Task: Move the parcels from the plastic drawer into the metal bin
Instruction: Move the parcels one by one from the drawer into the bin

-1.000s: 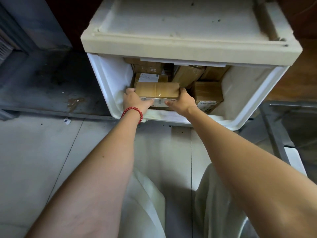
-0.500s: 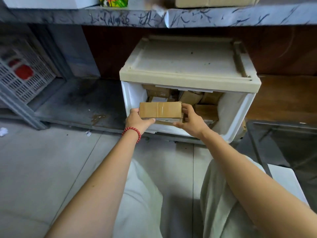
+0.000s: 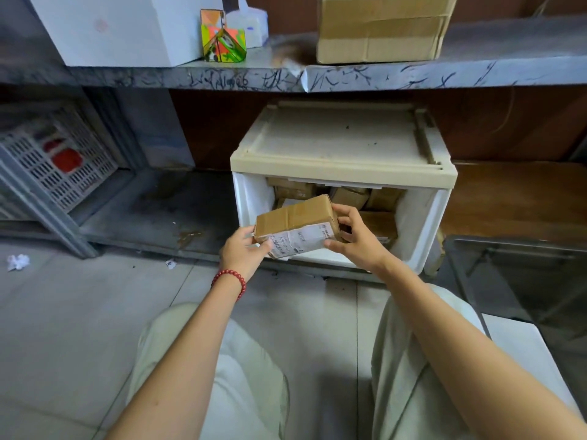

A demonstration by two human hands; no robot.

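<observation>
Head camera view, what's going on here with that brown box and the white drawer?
A person holds one cardboard parcel in both hands, just in front of the open plastic drawer. The left hand grips its left end and the right hand its right end. The parcel is tilted so its shipping label faces the camera. The other parcels lie inside the drawer. The metal bin stands to the right, and this parcel has not reached it yet.

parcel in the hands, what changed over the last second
The parcel was lifted out of the drawer toward the person and tilted, its left end lower. The left hand and right hand kept gripping its ends. The other parcels stayed in the drawer.
</observation>
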